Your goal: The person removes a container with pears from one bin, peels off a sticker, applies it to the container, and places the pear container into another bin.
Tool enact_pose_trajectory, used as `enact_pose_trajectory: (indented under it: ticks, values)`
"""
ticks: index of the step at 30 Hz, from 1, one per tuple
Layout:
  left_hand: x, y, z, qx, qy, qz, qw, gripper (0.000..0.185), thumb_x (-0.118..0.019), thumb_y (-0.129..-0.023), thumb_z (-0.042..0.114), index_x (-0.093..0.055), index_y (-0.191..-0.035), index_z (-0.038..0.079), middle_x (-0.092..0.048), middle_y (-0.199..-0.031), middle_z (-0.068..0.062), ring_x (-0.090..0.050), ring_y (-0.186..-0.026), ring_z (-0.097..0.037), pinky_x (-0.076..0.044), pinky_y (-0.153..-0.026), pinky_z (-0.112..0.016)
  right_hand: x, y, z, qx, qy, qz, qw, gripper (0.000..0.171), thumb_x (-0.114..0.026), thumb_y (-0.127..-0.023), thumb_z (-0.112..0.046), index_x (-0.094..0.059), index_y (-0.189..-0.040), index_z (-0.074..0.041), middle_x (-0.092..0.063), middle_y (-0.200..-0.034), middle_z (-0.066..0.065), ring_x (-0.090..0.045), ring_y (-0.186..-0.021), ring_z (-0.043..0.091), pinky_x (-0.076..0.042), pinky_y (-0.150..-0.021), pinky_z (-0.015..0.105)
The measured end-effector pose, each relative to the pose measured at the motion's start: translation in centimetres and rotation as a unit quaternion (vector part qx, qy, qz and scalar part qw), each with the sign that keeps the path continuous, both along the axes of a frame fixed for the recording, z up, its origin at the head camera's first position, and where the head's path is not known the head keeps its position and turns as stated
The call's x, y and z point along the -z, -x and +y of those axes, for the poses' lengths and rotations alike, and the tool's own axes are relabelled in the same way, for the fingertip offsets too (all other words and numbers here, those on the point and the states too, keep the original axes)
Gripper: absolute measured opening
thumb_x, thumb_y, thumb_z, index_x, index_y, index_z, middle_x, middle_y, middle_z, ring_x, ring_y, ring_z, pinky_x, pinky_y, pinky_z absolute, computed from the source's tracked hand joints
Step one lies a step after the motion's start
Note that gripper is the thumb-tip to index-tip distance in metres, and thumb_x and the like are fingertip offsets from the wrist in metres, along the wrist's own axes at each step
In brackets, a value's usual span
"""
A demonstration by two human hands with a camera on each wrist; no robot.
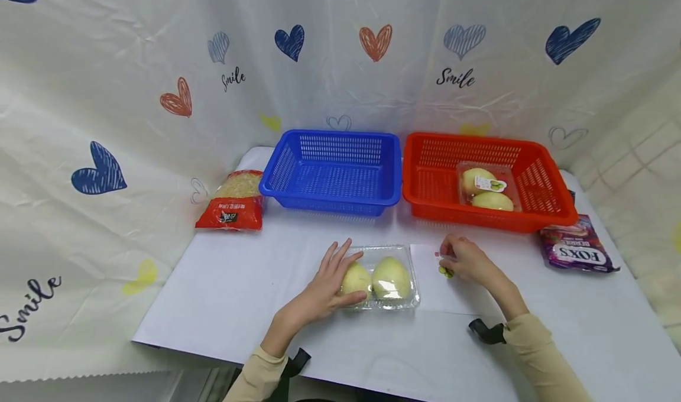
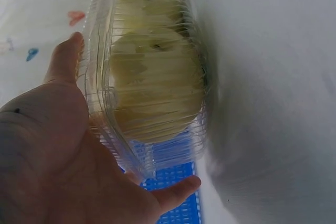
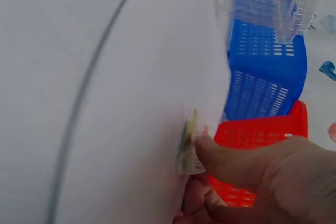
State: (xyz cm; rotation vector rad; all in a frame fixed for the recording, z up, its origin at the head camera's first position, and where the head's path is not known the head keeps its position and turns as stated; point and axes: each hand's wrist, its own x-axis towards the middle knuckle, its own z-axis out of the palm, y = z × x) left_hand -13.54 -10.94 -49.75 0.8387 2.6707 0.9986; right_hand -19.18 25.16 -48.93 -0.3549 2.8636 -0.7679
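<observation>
Resting on the white table (image 1: 223, 295), the left hand (image 1: 327, 287) lies flat against the left end of a clear clamshell pack of two yellow-green apples (image 1: 384, 278), its fingers straight and slightly spread over the lid and the near apple; the left wrist view confirms the open palm (image 2: 58, 150) pressed to the pack's (image 2: 149, 77) side with the thumb extended. At 3 o'clock from the pack, just beside it, the right hand (image 1: 467, 261) pinches a small fruit sticker (image 1: 444, 270) between curled thumb and fingers against the tabletop; the right wrist view shows the thumb (image 3: 247, 158) pressing the sticker's (image 3: 188, 142) edge. At 12 o'clock from the pack stands a blue basket (image 1: 335, 168); at 1 o'clock, a red basket (image 1: 553, 198) holds a second apple pack (image 1: 488, 189). A red-banded bag of noodles (image 1: 232, 201) lies at 10 o'clock, and a purple Fox's candy bag (image 1: 577, 249) lies at 3 o'clock, beyond the right hand.
</observation>
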Motion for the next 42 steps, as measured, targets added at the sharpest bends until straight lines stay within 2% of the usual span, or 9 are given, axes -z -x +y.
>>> enact_pose_trajectory:
  ticks: [5,10,14,18,21,25,32,38,42]
  values:
    - [0.0,-0.1,0.1,-0.002,0.001,0.004,1.0,0.082,-0.068,-0.097,0.049,-0.027,-0.162,0.022,-0.004,-0.175,-0.008,0.002,-0.16,-0.046,-0.021,-0.123,-0.071,-0.3,-0.3,0.2,0.006,0.008,0.01,1.0,0.008,-0.064,-0.093,0.001,-0.059,-0.096,-0.003,-0.058,-0.08,0.006,-0.053,-0.077,0.019,-0.045,-0.065,0.029]
    - [0.1,-0.3,0.1,-0.01,-0.001,0.0,0.9999,0.082,-0.066,-0.097,0.051,-0.025,-0.163,0.025,-0.002,-0.176,-0.005,0.004,-0.161,-0.043,-0.018,-0.124,-0.071,-2.1,-1.1,1.2,-0.018,0.044,-0.006,0.999,0.004,-0.055,-0.098,-0.001,-0.053,-0.101,-0.002,-0.054,-0.085,0.007,-0.051,-0.082,0.021,-0.039,-0.067,0.03]
    - [0.1,-0.3,0.0,-0.013,0.003,0.0,0.9999,0.083,-0.065,-0.097,0.052,-0.023,-0.164,0.027,0.0,-0.176,-0.002,0.005,-0.162,-0.04,-0.017,-0.125,-0.07,-3.4,-2.2,1.5,-0.056,0.096,-0.072,0.991,0.008,-0.052,-0.103,-0.007,-0.047,-0.108,-0.003,-0.061,-0.106,0.015,-0.058,-0.101,0.029,-0.05,-0.079,0.035]
    - [0.1,-0.3,-0.1,-0.015,0.005,0.008,0.9998,0.083,-0.065,-0.097,0.052,-0.023,-0.164,0.027,-0.001,-0.176,-0.002,0.005,-0.162,-0.04,-0.018,-0.125,-0.069,-3.4,-3.1,0.9,-0.068,0.125,-0.101,0.985,0.01,-0.051,-0.106,-0.013,-0.05,-0.111,-0.006,-0.063,-0.126,0.022,-0.06,-0.118,0.036,-0.056,-0.096,0.053]
    - [0.1,-0.3,-0.1,-0.014,0.007,0.012,0.9998,0.083,-0.066,-0.097,0.051,-0.024,-0.163,0.026,-0.002,-0.176,-0.003,0.004,-0.162,-0.04,-0.019,-0.124,-0.07,-3.5,-3.6,0.0,-0.058,0.121,-0.049,0.99,0.007,-0.056,-0.104,-0.014,-0.055,-0.107,-0.008,-0.066,-0.12,0.016,-0.062,-0.117,0.032,-0.054,-0.101,0.056]
    - [-0.1,-0.2,-0.1,-0.008,0.006,0.024,0.9997,0.083,-0.066,-0.097,0.05,-0.025,-0.163,0.023,-0.004,-0.176,-0.008,0.002,-0.161,-0.044,-0.021,-0.123,-0.071,-4.7,-4.2,-2.8,-0.052,0.138,0.011,0.989,0.005,-0.061,-0.102,-0.012,-0.057,-0.103,-0.01,-0.062,-0.098,0.004,-0.059,-0.097,0.015,-0.054,-0.089,0.033]
    - [0.2,-0.1,0.1,-0.014,0.011,0.026,0.9995,0.085,-0.067,-0.096,0.051,-0.021,-0.164,0.025,-0.002,-0.176,-0.004,0.003,-0.161,-0.042,-0.022,-0.123,-0.07,-6.0,-4.0,-9.9,-0.114,0.197,0.004,0.974,0.004,-0.059,-0.103,-0.011,-0.056,-0.106,-0.011,-0.062,-0.093,0.003,-0.056,-0.087,0.012,-0.048,-0.077,0.023]
    - [0.3,0.0,0.3,-0.019,0.008,0.01,0.9997,0.098,-0.068,-0.095,0.052,-0.009,-0.166,0.018,0.0,-0.176,0.001,0.005,-0.163,-0.036,-0.02,-0.126,-0.065,-5.0,-3.2,-13.1,-0.104,0.152,0.038,0.982,0.004,-0.06,-0.1,-0.007,-0.057,-0.103,-0.008,-0.059,-0.087,0.0,-0.051,-0.081,0.013,-0.044,-0.073,0.024]
    - [0.1,-0.1,0.1,-0.026,0.013,0.008,0.9996,0.105,-0.07,-0.094,0.051,-0.003,-0.167,0.015,-0.001,-0.176,0.001,0.009,-0.163,-0.03,-0.017,-0.129,-0.059,-4.2,-3.2,-14.1,-0.087,0.114,0.095,0.985,0.003,-0.059,-0.099,-0.005,-0.058,-0.097,-0.007,-0.059,-0.082,0.0,-0.05,-0.079,0.014,-0.042,-0.072,0.027]
